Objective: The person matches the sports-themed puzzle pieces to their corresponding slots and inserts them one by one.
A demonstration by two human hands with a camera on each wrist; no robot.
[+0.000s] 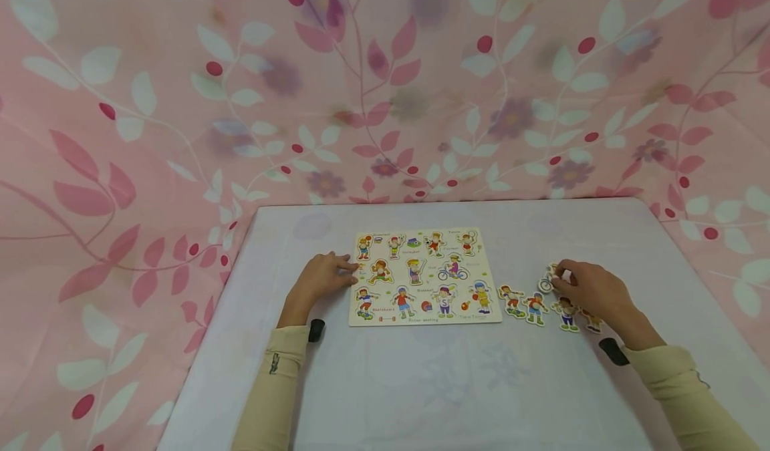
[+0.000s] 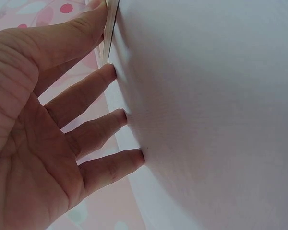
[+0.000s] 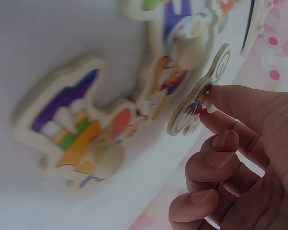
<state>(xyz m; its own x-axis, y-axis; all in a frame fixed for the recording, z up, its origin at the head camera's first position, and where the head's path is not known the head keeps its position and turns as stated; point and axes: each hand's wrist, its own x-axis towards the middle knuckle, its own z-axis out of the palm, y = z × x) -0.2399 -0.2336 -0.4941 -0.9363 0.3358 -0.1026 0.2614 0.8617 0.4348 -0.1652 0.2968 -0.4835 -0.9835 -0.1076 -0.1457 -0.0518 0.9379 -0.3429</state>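
Note:
A wooden puzzle board [image 1: 424,277] printed with sporting children lies in the middle of the white table [image 1: 421,391]. My left hand [image 1: 344,272] lies flat beside it. Its straight fingers [image 2: 116,72] press the table and the forefinger touches the board's left edge [image 2: 109,33]. To the right of the board, my right hand [image 1: 557,279] pinches a cyclist-shaped piece [image 1: 546,282] between thumb and forefinger and tilts it up off the table [image 3: 194,103]. Several loose figure pieces [image 1: 534,307] lie in a row just in front of that hand, and two of them [image 3: 77,129] show close up and blurred.
A pink curtain with leaves and flowers [image 1: 385,90] hangs behind the table and down both sides. The table's far edge [image 1: 445,202] runs just behind the board. Black wrist mounts [image 1: 613,351] sit on both cream sleeves.

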